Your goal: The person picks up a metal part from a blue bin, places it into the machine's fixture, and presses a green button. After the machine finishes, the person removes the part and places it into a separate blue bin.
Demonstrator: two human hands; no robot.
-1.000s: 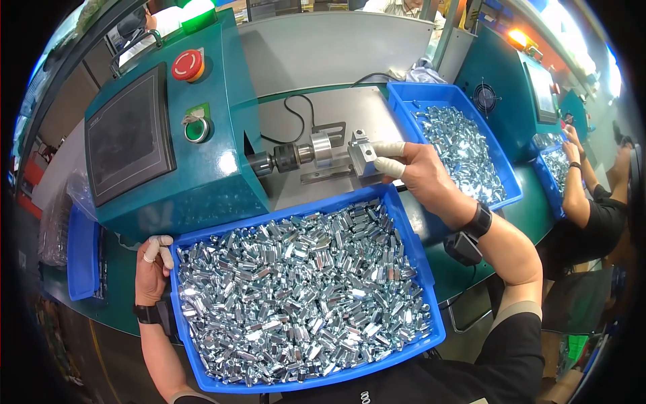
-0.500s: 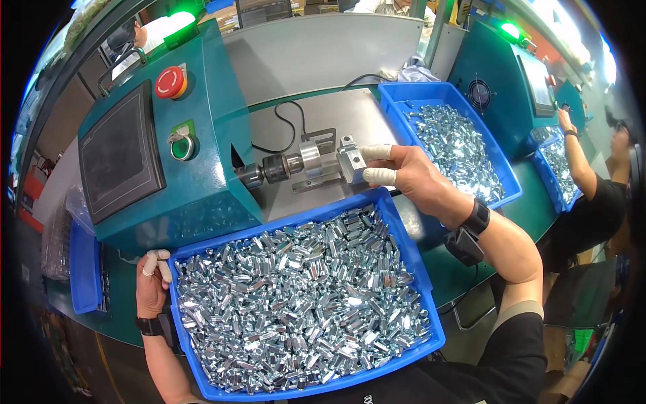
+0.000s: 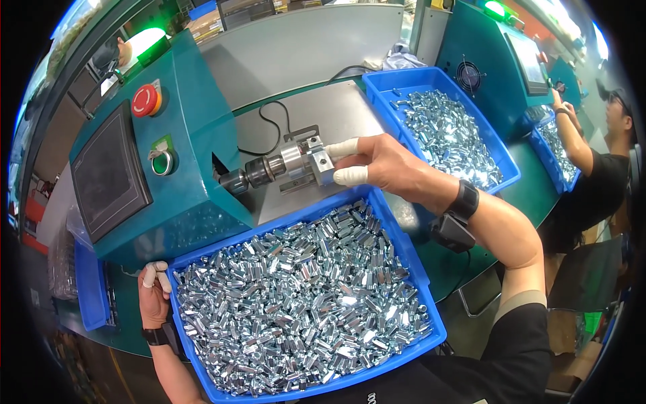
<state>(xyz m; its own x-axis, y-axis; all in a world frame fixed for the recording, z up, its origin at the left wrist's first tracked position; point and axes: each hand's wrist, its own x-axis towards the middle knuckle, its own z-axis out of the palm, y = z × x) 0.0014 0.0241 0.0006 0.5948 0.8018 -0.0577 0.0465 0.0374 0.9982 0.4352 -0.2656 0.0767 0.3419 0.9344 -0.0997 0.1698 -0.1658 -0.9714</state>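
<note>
1. Logged right hand (image 3: 393,165) just off centre toward 1 o'clock; index finger and thumb, both in pale finger cots (image 3: 351,176), spread at the right-hand side of the drilled metal block (image 3: 322,164). Cannot tell clamping from mere pressing; any piece between block and fingers hidden.
2. Located block at 12 o'clock, near centre, just beside the silver collar (image 3: 293,156); drill-type chuck (image 3: 257,172) farther out toward 10 o'clock, mounted on the teal machine (image 3: 182,209).
3. Logged left hand (image 3: 154,293) at 8 o'clock, fingers curled at the corner of the near blue tray (image 3: 412,259). Cannot tell gripping from resting on the rim.
4. Found long hexagonal metal sleeves (image 3: 296,296) heaped in the near tray, at 6 o'clock, almost wall to wall.
5. Found similar shiny pieces (image 3: 451,135) in the far blue tray (image 3: 397,79) at 2 o'clock, with some bare bottom showing.
6. Noted green beacon (image 3: 148,44) lit at 11 o'clock.
7. Judged mid-batch, with plenty in both trays. Cannot tell finished from unfinished pieces, nor count of either.
</note>
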